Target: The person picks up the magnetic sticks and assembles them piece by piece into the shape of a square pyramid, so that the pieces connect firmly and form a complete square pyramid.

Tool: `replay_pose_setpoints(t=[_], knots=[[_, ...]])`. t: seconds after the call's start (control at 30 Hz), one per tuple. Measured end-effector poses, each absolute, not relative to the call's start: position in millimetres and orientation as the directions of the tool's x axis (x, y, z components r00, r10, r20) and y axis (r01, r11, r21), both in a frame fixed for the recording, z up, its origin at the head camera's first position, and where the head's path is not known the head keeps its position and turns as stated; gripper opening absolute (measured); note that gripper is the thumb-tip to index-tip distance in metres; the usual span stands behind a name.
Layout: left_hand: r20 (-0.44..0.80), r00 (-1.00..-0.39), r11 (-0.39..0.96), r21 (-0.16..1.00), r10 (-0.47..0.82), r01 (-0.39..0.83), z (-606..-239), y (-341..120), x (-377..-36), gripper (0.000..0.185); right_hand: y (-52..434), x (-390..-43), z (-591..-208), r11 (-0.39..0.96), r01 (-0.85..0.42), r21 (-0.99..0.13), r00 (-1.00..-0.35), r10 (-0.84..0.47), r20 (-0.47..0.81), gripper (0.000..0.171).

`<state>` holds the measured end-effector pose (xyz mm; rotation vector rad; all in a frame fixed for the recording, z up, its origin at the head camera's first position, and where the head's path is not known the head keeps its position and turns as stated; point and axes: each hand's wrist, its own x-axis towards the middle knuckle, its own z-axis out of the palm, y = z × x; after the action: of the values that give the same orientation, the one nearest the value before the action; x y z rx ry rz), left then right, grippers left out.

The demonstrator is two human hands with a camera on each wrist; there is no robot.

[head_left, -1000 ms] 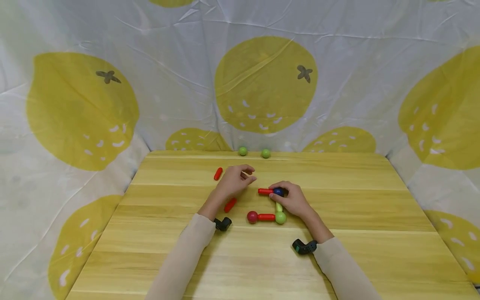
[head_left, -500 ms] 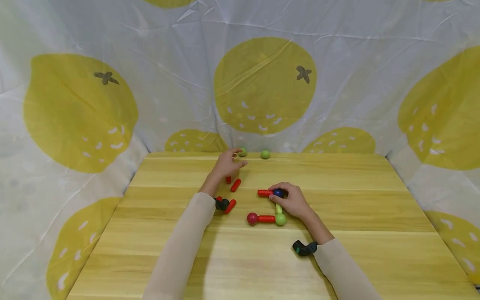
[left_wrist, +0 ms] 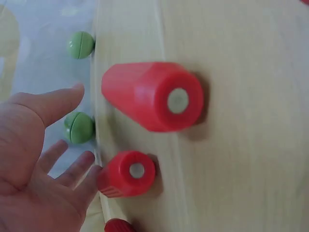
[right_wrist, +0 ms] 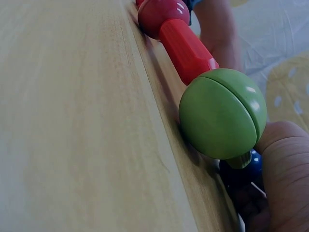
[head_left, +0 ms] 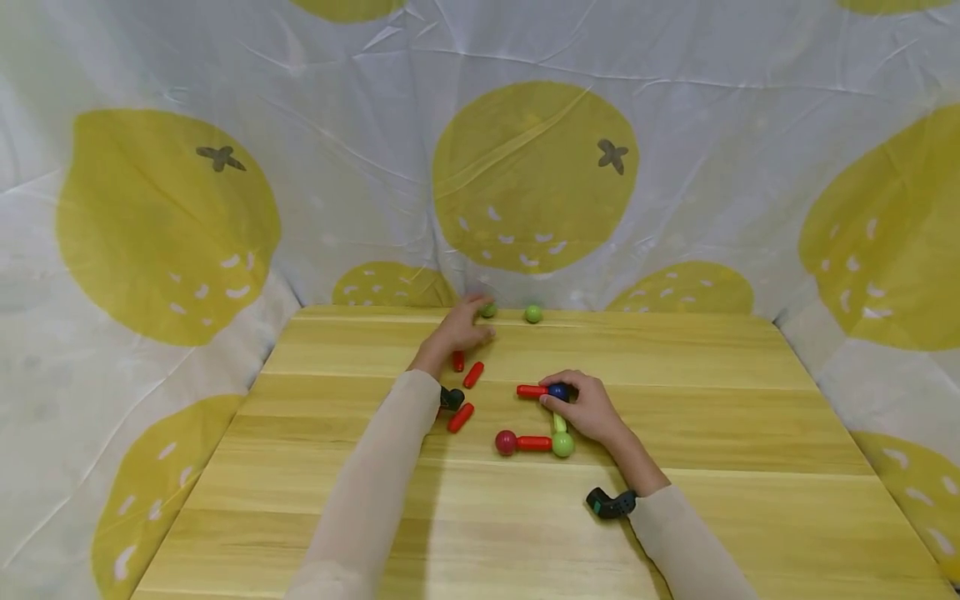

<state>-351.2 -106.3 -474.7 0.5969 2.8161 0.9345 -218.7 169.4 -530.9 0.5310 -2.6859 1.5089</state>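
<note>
At far counter (head_left: pixel 675 350) edge, left hand (head_left: pixel 459 329), fingers loose and empty, reaches the nearer small green plastic ball (head_left: pixel 488 310) just beyond its fingertips; right hand (head_left: pixel 588 407) grips the blue ball (head_left: pixel 557 390).

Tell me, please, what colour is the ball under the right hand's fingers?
Dark blue ball; the head view shows it best.

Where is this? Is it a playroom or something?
Probably a small play or recording corner, not a whole room you can see. A wooden table is walled in by a white cloth with big yellow fruit prints, and toy sticks and balls lie on the table.
</note>
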Motion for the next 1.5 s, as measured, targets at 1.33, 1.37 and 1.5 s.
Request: replay_pose_setpoints(t=[1.33,1.37,1.5], knots=[[0.099,-0.910,0.538,0.778,0.404,0.324,-470,-113,-275,0.041,169,-221,-530,0.496,-0.282,-0.822,-0.946,-0.285,0.152,0.023],[0.094,-0.908,0.536,0.780,0.408,0.322,-472,-113,-271,0.041,169,-220,-530,0.496,-0.282,-0.821,-0.946,-0.287,0.152,0.023],[0.082,-0.902,0.542,0.775,0.423,0.325,-478,-112,-256,0.037,171,-219,-531,0.484,-0.278,-0.830,-0.947,-0.284,0.152,0.023]])
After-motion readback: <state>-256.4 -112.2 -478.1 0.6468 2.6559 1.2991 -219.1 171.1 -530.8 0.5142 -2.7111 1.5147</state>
